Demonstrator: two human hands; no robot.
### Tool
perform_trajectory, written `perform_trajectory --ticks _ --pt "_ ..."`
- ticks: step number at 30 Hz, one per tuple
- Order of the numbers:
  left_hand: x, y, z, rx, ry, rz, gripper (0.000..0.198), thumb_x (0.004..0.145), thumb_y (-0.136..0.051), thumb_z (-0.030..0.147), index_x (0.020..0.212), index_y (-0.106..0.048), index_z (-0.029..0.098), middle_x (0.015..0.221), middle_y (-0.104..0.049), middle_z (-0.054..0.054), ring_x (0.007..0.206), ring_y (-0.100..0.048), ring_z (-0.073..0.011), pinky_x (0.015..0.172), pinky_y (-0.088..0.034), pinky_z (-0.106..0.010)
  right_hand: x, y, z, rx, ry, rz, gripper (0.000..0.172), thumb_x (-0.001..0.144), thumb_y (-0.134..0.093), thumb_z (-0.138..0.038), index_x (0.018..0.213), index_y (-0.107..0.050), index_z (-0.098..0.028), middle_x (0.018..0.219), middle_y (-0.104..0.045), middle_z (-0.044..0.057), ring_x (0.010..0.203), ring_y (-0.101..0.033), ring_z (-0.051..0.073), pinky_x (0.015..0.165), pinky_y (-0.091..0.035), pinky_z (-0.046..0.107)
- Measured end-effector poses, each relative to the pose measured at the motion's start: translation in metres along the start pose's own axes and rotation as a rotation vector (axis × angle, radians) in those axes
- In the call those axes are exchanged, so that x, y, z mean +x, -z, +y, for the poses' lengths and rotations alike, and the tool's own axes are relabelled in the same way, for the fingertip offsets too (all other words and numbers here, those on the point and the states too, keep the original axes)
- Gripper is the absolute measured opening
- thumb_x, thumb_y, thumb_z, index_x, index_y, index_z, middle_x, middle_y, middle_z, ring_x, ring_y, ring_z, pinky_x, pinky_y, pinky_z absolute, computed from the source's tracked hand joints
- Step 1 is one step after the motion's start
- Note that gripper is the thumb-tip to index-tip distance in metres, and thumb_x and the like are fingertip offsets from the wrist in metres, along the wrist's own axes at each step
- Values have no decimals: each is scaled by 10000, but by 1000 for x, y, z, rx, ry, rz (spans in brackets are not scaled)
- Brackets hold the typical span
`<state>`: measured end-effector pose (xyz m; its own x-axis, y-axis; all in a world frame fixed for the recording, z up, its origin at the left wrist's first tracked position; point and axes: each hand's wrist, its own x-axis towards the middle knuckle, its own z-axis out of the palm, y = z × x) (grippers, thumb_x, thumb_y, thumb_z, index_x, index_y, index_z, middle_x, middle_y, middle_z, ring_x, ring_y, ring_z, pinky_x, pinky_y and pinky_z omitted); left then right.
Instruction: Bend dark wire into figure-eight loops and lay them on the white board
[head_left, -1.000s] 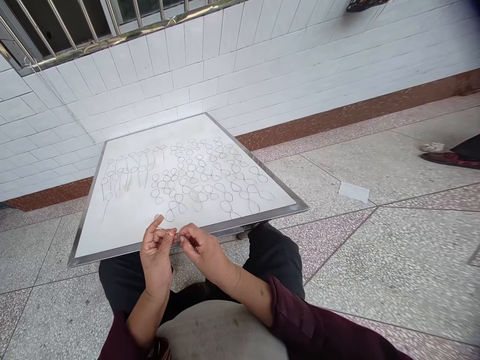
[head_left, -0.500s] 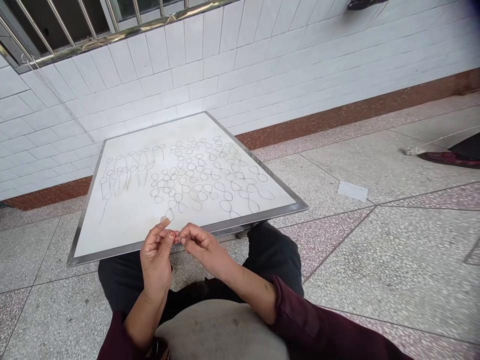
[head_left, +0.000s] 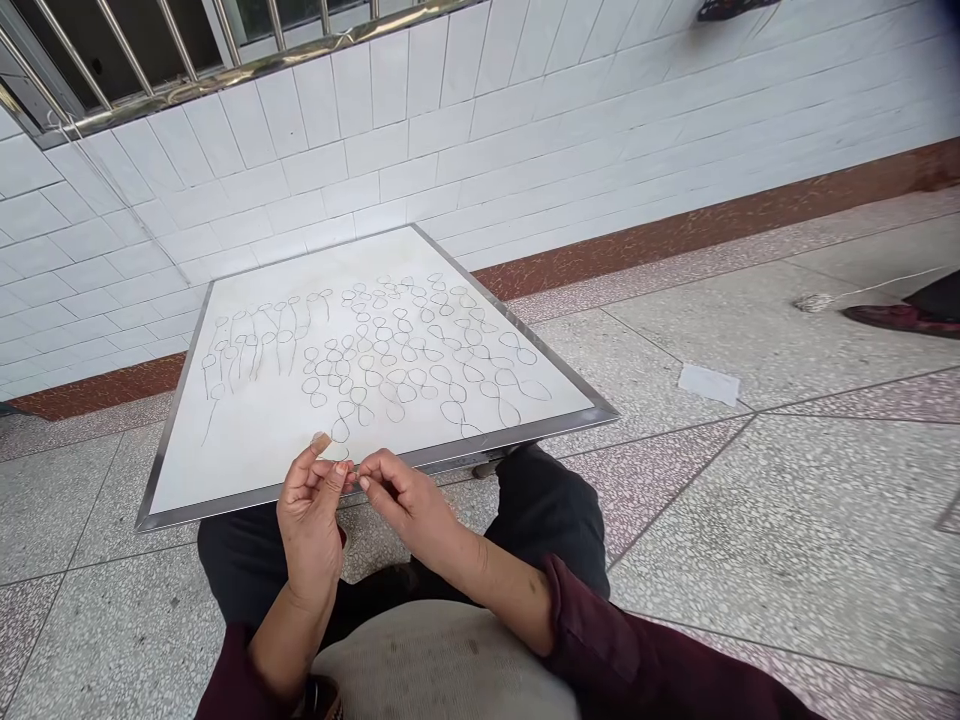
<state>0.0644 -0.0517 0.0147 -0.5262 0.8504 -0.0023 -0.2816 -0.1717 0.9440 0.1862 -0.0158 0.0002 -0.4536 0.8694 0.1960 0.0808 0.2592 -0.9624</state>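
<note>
Two hands pinch nearly closed on one thin wire (head_left: 352, 473), too fine for see well. The left hand (head_left: 309, 530) and right hand (head_left: 409, 505) hold it between fingertips, just above the edge of a white board (head_left: 247, 480). Many looped wire shapes (head_left: 390, 370) lie on the board beyond the grip

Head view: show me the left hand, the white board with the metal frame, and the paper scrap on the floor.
Left hand (head_left: 309, 535): head view, point on the palm.
White board (head_left: 225, 465): head view, point on the bare white surface near the front left corner.
Paper scrap (head_left: 709, 384): head view, point on its middle.
</note>
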Motion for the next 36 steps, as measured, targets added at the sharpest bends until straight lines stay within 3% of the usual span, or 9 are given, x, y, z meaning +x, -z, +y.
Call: perform_trajectory --ticks 12,19,36 --pt "2 2 2 106 -25 0 359 790 -744 288 1135 -675 213 708 -603 39 719 -650 -105 706 -520 -217 0 -3 7 4 45 23 44 932 -467 -223 923 -510 -229 675 -474 -58 581 -404 102 561 -342 214" --pt "3 3 3 91 -10 -11 370 780 -751 297 1129 -678 198 714 -603 35 687 -644 -113 715 -543 -252 1 -4 9 -12 68 42 69 932 -474 -223 928 -543 -223 728 -556 -33 632 -464 110 607 -375 225" --pt "4 4 2 35 30 7 393 749 -778 294 1124 -702 207 676 -604 50 674 -640 -98 749 -544 -255 0 -2 6 -23 76 68 75 907 -500 -212 887 -572 -212 705 -563 -29 621 -490 107 593 -401 218"
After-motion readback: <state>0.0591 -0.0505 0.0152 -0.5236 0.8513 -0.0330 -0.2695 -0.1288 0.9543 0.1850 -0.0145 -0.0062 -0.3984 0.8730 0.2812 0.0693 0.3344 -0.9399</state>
